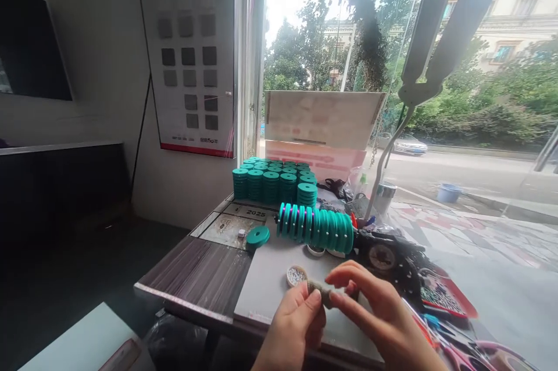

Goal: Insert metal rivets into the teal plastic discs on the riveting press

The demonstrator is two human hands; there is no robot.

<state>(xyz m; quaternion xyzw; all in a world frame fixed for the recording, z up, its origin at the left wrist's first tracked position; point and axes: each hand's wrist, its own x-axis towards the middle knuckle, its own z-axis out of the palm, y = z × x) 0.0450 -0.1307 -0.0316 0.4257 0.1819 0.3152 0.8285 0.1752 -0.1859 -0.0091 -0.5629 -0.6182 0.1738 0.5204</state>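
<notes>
A streaked wood-grain tabletop [196,272] bears a flat teal disc [257,235] and a smooth white board [263,284] with a round tub [288,281] of beads [297,274]; over the board, the left hand [297,317] pinches a greenish cylinder [319,288], the right hand [378,307], fingers loosely parted, touching its right end.

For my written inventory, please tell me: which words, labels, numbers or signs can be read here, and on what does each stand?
"2025": printed sheet on the table.
"50": seemingly, bottom line of the wall poster; its other characters are too blurred to read.
Panels at the window: print too blurred.
White mat, near edge: small red print, unreadable.
Car outside: plate too small.
</notes>
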